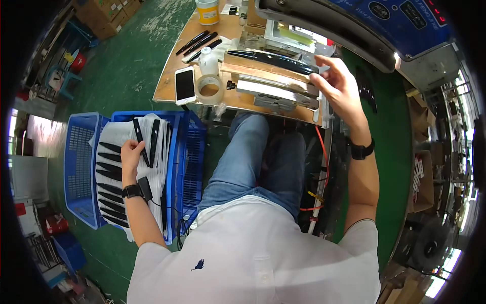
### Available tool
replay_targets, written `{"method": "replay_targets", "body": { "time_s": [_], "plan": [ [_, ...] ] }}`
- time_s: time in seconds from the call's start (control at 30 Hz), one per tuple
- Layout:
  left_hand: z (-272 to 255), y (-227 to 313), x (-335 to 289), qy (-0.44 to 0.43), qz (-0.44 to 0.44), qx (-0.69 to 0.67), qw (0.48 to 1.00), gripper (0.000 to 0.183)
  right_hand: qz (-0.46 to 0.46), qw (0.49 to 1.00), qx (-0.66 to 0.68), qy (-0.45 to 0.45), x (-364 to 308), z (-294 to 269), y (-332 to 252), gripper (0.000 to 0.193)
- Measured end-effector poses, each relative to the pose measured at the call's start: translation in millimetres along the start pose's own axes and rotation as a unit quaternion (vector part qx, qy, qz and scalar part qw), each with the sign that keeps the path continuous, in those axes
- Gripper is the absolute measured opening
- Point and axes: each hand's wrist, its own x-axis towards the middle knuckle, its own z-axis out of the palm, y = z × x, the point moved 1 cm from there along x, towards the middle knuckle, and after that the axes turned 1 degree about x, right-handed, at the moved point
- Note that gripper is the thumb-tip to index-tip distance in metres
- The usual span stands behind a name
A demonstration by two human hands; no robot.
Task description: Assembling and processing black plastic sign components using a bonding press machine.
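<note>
My left hand pinches a long, slim black plastic piece above a blue crate at the left. A second black piece lies beside it on white foam sheeting. Several more tapered black pieces line the sheeting's left side. At the bench, my right hand has its thumb and finger around the right end of a glossy black piece with a row of small light marks. This piece lies along a fixture with a pale block; the fingers partly cover its end.
On the wooden bench are a phone, a tape roll, a white bottle, several black pieces and a yellow-and-white bucket. A blue machine overhangs the right. Blue crates stand left of my legs.
</note>
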Motion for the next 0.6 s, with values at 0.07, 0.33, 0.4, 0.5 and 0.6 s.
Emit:
{"method": "replay_targets", "body": {
  "time_s": [0.07,0.33,0.4,0.5,0.6],
  "plan": [
    [-8,-3,-1,-0.007,-0.004,-0.015,1.0,0.019,0.008,1.0,-0.029,-0.006,10,10,-7,0.038],
    [-9,36,10,0.137,0.063,-0.136,0.979,0.035,-0.023,0.991,-0.115,-0.066,23,6,-3,0.034],
    [-3,58,12,0.169,0.088,-0.111,0.975,0.041,-0.006,0.997,-0.051,-0.063,21,11,-9,0.033],
    [16,97,7,0.145,0.146,-0.049,0.977,0.046,0.007,1.0,-0.016,-0.023,16,9,-22,0.03],
    [44,134,-4,0.084,0.135,-0.085,0.984,0.042,-0.025,0.998,-0.05,-0.012,-6,-5,-27,0.028]
  ]
}}
